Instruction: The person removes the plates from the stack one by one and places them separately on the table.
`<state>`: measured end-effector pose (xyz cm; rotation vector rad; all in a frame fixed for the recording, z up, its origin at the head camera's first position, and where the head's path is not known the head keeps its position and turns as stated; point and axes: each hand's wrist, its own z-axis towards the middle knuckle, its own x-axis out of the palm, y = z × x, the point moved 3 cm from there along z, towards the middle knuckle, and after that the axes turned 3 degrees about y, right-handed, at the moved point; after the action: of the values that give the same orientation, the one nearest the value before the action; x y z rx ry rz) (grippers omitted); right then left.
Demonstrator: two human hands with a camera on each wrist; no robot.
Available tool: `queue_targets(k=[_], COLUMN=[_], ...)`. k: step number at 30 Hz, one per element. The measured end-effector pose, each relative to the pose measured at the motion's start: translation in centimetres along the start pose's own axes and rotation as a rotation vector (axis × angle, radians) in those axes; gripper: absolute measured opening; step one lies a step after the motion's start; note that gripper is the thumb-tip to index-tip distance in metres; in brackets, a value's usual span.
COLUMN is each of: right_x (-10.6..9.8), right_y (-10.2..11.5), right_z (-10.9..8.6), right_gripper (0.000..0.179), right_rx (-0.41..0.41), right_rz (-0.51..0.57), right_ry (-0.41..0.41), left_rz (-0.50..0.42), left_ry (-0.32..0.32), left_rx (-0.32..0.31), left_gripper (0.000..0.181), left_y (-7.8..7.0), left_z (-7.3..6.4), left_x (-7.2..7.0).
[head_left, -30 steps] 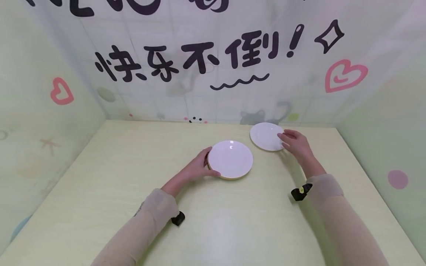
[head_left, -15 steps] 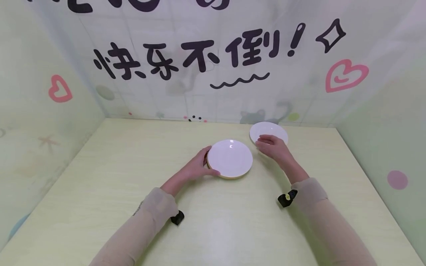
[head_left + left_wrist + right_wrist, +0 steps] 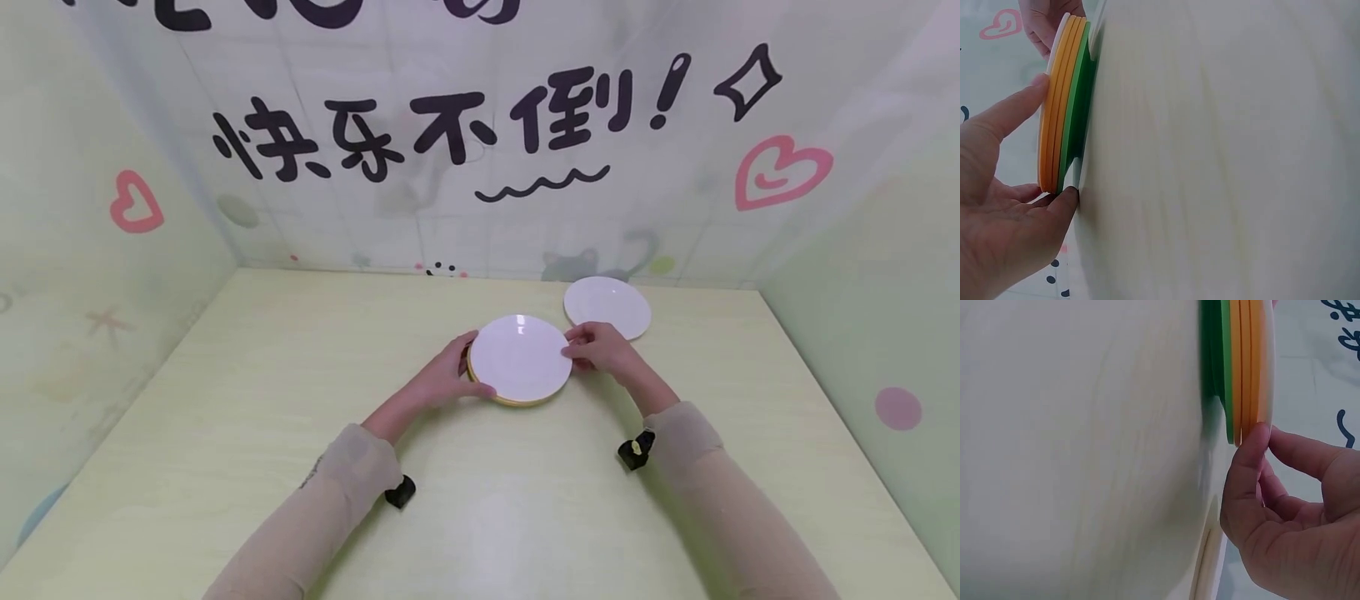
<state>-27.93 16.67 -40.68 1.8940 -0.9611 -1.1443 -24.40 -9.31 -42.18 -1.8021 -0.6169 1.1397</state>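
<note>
A stack of plates stands on the table, with a white plate (image 3: 519,358) on top. In the left wrist view, several orange plates (image 3: 1054,125) lie beneath it and a green plate (image 3: 1077,115) is at the bottom. My left hand (image 3: 441,377) grips the stack's left edge, thumb at the upper rim and fingers lower at the side. At the right edge, my right hand (image 3: 606,352) pinches the rim of the top white plate; the right wrist view has its fingertips (image 3: 1259,436) there. Whether an orange rim is pinched too is hard to tell.
A second white plate (image 3: 611,305) lies just behind my right hand, close to the printed back curtain (image 3: 450,225). Pale wood-grain table (image 3: 487,508) surrounds the stack, with curtains on the left and right sides too.
My right hand has moved left and toward me, from the rear white plate to the stack's right edge, where it now pinches the top plate. My left hand has stayed in place.
</note>
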Motion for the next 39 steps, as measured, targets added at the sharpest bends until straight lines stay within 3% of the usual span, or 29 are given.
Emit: queue_targets(k=[8, 18, 23, 33, 39], right_x=[-1.4, -5.1, -7.7, -12.3, -14.1], right_y=[0.3, 0.6, 0.1, -2.1, -3.7], right_z=[-0.6, -1.4, -1.9, -2.8, -3.7], right_gripper=[0.038, 0.042, 0.049, 0.065, 0.062], right_rx=[0.038, -0.014, -0.011, 0.076, 0.077], right_rz=[0.173, 0.298, 0.319, 0.324, 0.442], right_ry=[0.058, 0.003, -0.058, -0.228, -0.295], left_rz=[0.007, 0.023, 0.032, 0.037, 0.039], left_ry=[0.020, 0.032, 0.031, 0.034, 0.030], left_rx=[0.013, 0.005, 0.002, -0.008, -0.013], left_gripper=[0.106, 0.108, 0.107, 0.107, 0.106], left_y=[-0.2, -0.1, -0.2, -0.2, -0.4], left_z=[0.1, -0.1, -0.2, -0.1, -0.3], left_x=[0.0, -0.1, -0.1, -0.1, -0.1])
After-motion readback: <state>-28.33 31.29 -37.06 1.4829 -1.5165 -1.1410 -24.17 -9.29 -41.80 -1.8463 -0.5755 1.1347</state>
